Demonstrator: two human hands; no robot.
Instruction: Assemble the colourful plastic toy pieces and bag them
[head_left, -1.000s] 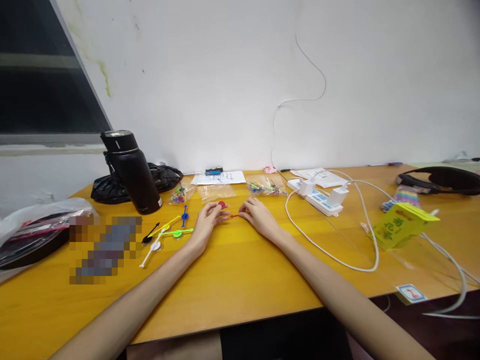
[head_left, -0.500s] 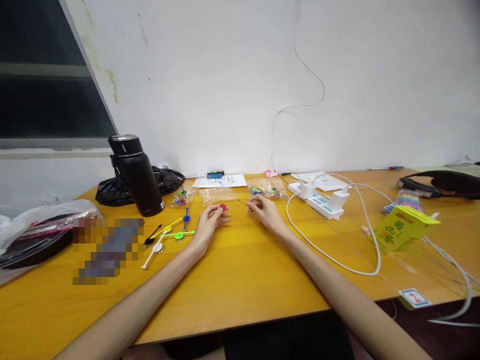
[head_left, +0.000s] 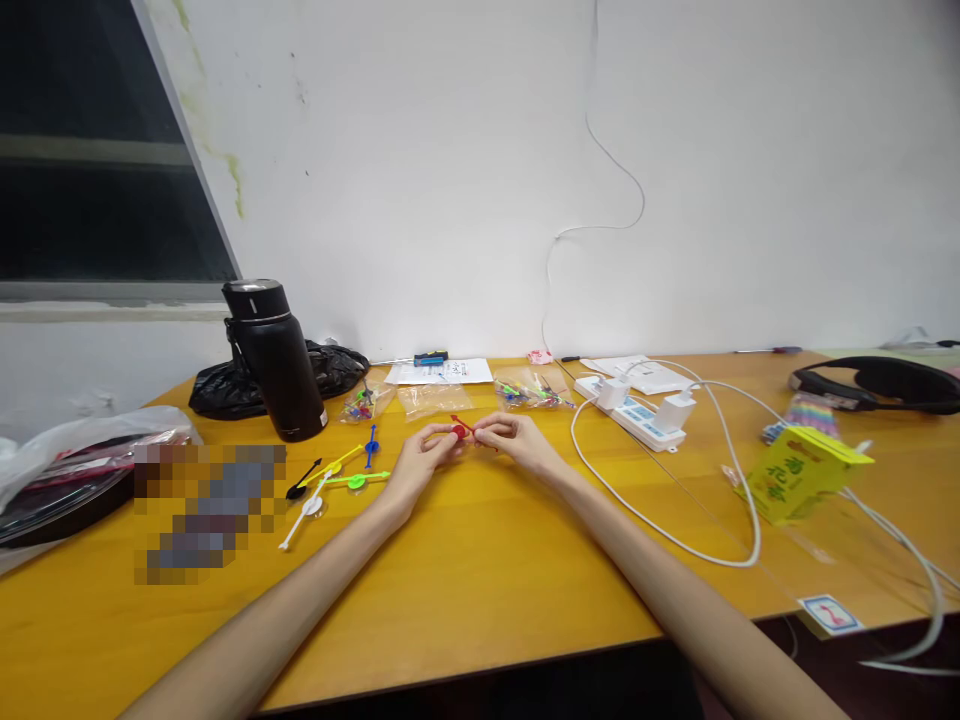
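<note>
Over the middle of the table my left hand [head_left: 417,468] pinches a small round red disc [head_left: 459,432] between thumb and fingers. My right hand [head_left: 519,443] is closed on a thin red arrow pointer [head_left: 456,421], which lies against the disc. Where the two red parts meet is too small to make out. Left of my left hand lie several arrow spinners on clear bases: a blue spinner [head_left: 371,447], a yellow spinner [head_left: 334,465], a green spinner [head_left: 357,482], a black spinner [head_left: 297,492] and a white spinner [head_left: 312,507].
Beyond the hands lie bags of coloured parts [head_left: 532,388] and a clear bag [head_left: 435,400]. A black bottle [head_left: 274,370] stands at left. On the right are a white power strip [head_left: 641,415], its looping cable [head_left: 660,535], a yellow box [head_left: 806,470] and a black headband-like item [head_left: 877,385].
My right hand has come left with the red pointer and now meets my left hand. The pointer has been brought up to the red disc. The view has tipped slightly upward.
</note>
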